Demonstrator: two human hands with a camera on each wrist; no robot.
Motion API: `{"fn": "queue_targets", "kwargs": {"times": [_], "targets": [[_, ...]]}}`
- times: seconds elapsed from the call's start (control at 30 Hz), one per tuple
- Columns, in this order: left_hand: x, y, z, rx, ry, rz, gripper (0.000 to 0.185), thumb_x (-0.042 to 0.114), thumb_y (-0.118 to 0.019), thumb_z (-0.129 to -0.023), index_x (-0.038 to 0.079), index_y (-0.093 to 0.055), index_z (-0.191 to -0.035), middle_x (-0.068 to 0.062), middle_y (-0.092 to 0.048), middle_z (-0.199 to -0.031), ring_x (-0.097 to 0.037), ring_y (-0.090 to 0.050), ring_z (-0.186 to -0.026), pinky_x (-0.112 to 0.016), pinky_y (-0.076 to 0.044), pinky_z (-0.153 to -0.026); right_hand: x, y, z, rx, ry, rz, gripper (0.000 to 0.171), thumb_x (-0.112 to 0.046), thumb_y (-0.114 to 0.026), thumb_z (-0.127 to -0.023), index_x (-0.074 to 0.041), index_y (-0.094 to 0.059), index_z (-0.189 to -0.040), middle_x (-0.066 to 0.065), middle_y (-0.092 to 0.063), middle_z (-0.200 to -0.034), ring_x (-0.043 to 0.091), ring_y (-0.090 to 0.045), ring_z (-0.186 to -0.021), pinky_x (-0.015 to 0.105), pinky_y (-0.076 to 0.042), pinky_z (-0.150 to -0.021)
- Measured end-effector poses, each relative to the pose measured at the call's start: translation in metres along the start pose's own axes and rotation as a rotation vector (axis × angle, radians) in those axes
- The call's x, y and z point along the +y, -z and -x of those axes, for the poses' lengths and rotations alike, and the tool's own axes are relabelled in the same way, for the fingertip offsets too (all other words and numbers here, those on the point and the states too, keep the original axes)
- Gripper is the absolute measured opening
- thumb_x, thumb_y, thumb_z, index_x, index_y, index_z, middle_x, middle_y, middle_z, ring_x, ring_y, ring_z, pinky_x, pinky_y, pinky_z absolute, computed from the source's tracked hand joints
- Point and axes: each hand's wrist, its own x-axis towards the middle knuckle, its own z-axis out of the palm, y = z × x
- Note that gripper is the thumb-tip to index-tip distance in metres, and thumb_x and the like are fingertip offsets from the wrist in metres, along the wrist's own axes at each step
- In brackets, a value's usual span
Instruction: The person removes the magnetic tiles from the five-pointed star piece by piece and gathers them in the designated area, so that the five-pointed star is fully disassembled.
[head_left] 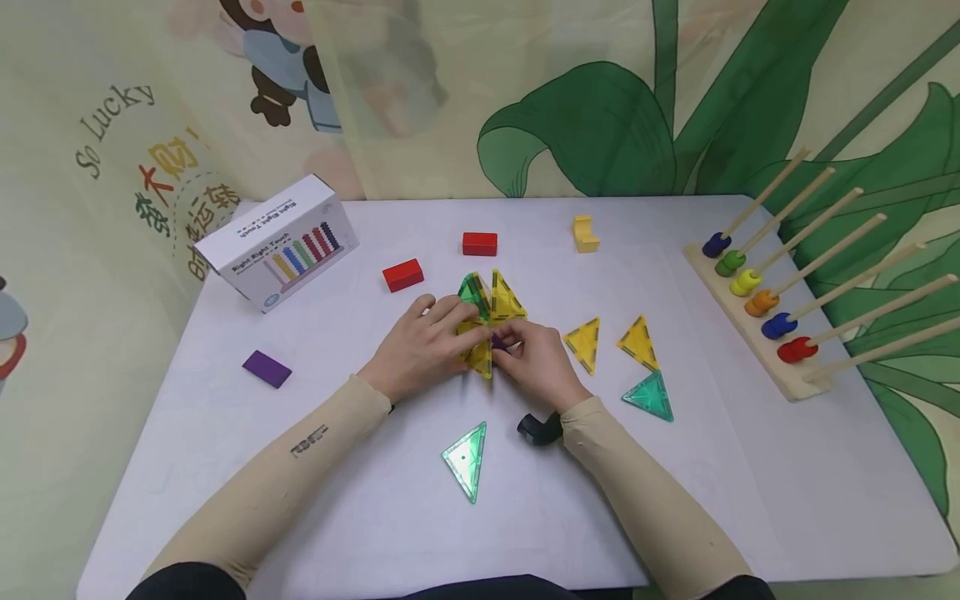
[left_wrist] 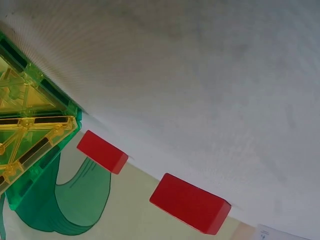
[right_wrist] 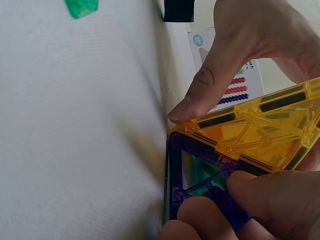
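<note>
In the head view my left hand holds a cluster of translucent triangular magnetic tiles at mid-table. Its thumb lies along the edge of a yellow magnetic tile, with fingers behind it. My right hand pinches a purple magnetic tile between thumb and fingers, its edge against the yellow one. A green tile and another yellow tile form the far side of the cluster. Most of the purple tile is hidden by fingers in the head view.
Loose yellow tiles and a teal tile lie right; a green tile lies in front. Red blocks, a yellow block and a box stand behind. A purple block is left, a pegged bead rack right.
</note>
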Motion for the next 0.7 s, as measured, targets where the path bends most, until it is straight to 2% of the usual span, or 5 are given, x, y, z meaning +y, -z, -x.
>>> {"fn": "queue_targets", "kwargs": {"times": [0.47,0.7], "targets": [[-0.0006,0.0011,-0.0026,-0.047,0.005,-0.026,0.060,0.049,-0.087,-0.080,0.030,-0.063,-0.132,-0.004,-0.061,-0.127,-0.025,-0.054,-0.121,-0.042,-0.047,-0.097,-0.0040,-0.0008,-0.0019,0.011,-0.005,-0.009,0.020,-0.014,-0.078,-0.093,-0.008,-0.073,-0.111,0.007,-0.075,-0.099,0.017,-0.058,-0.072,0.024,-0.048,-0.065],[0.0002,0.0008,-0.0022,-0.042,0.002,-0.031,0.060,0.046,-0.088,-0.081,0.030,-0.062,-0.133,-0.005,-0.061,-0.130,-0.026,-0.055,-0.122,-0.042,-0.047,-0.096,-0.0034,-0.0009,-0.0016,0.015,-0.002,-0.016,0.019,-0.015,-0.078,-0.093,-0.009,-0.072,-0.110,0.006,-0.074,-0.098,0.018,-0.058,-0.072,0.024,-0.048,-0.065]]}}
